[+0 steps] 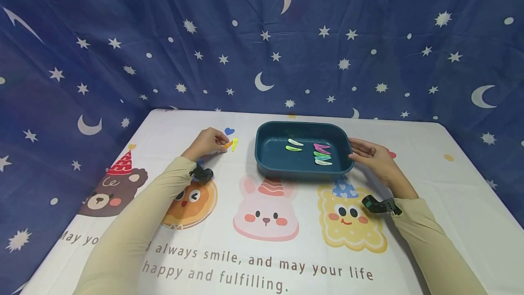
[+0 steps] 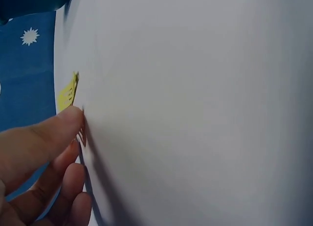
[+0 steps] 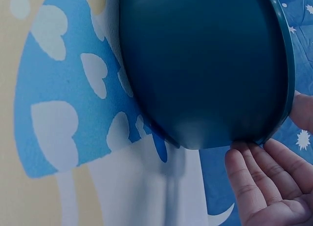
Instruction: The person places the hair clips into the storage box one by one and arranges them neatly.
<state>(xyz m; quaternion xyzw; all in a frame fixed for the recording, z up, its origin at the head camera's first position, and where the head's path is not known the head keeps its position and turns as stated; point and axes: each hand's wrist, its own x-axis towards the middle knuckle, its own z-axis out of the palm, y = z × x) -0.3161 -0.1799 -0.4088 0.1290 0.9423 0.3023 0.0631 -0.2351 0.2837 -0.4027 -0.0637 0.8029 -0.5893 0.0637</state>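
Observation:
Near the table's left back part, my left hand (image 1: 209,142) pinches an orange hair clip (image 1: 228,145) between thumb and fingers, low over the cloth. A yellow hair clip (image 1: 235,144) is just beyond the fingertips; in the left wrist view the yellow clip (image 2: 68,93) shows past the thumb. My right hand (image 1: 374,158) holds the right end of a dark teal tub (image 1: 303,175). In the right wrist view its thumb is at the rim and the fingers (image 3: 247,179) lie against the outer wall. Several hair clips lie inside, among them a pink one (image 1: 322,149) and a white one (image 1: 295,142).
A white printed cloth (image 1: 196,258) with cartoon figures and lettering covers the table. Behind it hangs a blue curtain (image 1: 245,58) with moons and stars. A dark camera is strapped to each wrist.

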